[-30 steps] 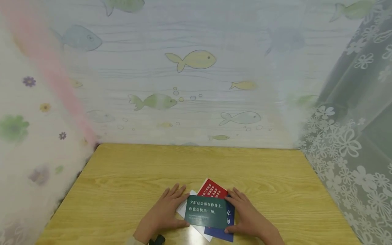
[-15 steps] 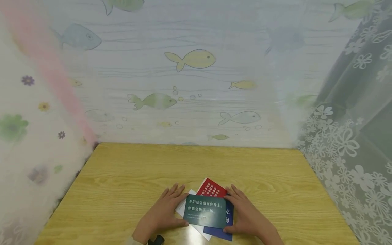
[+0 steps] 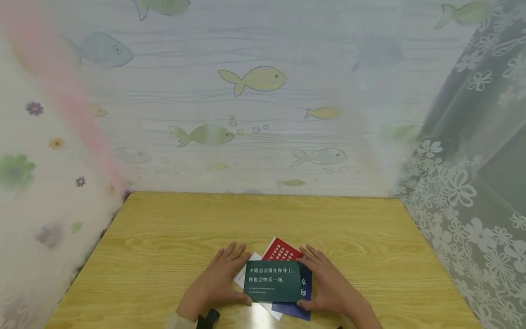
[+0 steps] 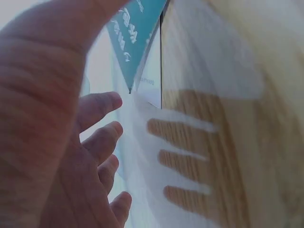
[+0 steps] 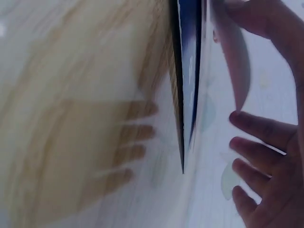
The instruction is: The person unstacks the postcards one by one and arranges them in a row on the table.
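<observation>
Shows a bare left hand (image 3: 219, 283) and a bare right hand (image 3: 328, 285). Wears a pale cream sleeve (image 3: 181, 322) at the left wrist. Has a stubby black piece (image 3: 208, 318) beside that sleeve, plus a black sliver (image 3: 339, 327) near the right forearm (image 3: 363, 315), too cropped to make out.

Likely a room in a home: a wood-grain tabletop (image 3: 263, 219), a fish-print backdrop (image 3: 197, 107) beyond, flower-patterned covering (image 3: 61, 192) left, sheer flowered curtain (image 3: 464, 183) right.
</observation>
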`<action>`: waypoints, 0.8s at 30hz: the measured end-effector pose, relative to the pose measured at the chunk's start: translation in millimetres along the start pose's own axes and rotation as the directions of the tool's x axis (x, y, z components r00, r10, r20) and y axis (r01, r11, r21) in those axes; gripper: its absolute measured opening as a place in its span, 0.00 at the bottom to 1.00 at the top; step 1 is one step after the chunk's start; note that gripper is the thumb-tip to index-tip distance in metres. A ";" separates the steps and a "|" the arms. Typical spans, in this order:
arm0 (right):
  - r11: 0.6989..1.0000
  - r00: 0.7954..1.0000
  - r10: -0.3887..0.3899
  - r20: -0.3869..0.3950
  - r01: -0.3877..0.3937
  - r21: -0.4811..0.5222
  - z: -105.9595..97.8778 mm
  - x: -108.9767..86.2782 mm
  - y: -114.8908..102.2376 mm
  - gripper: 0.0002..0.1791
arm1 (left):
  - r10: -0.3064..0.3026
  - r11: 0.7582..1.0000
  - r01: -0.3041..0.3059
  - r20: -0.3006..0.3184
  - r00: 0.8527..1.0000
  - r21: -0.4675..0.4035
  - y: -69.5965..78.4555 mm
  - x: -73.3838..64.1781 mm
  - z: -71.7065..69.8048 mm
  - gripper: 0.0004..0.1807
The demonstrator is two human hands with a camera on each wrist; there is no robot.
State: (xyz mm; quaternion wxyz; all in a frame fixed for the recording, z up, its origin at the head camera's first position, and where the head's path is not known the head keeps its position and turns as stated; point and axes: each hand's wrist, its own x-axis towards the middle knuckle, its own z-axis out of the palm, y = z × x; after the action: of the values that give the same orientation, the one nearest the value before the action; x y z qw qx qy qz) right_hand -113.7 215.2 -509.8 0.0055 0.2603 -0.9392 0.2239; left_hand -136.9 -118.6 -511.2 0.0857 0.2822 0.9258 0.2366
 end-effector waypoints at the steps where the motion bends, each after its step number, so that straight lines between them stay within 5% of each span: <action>1: 1.000 1.000 -0.011 -0.012 0.011 0.005 -0.7 0.0 -0.4 0.55 | 0.004 1.000 -0.004 0.001 1.000 -0.007 -0.5 1.0 -0.3 0.63; 10: 0.999 0.998 -0.005 -0.059 0.007 0.038 -5.6 -1.1 -1.9 0.55 | 0.073 0.997 -0.073 -0.052 0.996 0.000 -2.6 4.1 -1.8 0.62; 24: 0.996 0.985 -0.084 -0.150 0.077 -0.052 -8.9 -0.4 0.2 0.54 | 0.168 0.985 -0.171 -0.216 0.962 0.005 -5.4 -1.8 -9.5 0.63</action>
State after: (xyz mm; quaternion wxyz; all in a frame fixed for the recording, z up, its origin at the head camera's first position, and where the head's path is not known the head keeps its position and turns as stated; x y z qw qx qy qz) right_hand -114.3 219.2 -501.9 0.0921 0.2801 -0.9296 0.2210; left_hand -140.8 -127.3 -505.4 -0.0337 0.3323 0.9004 0.2787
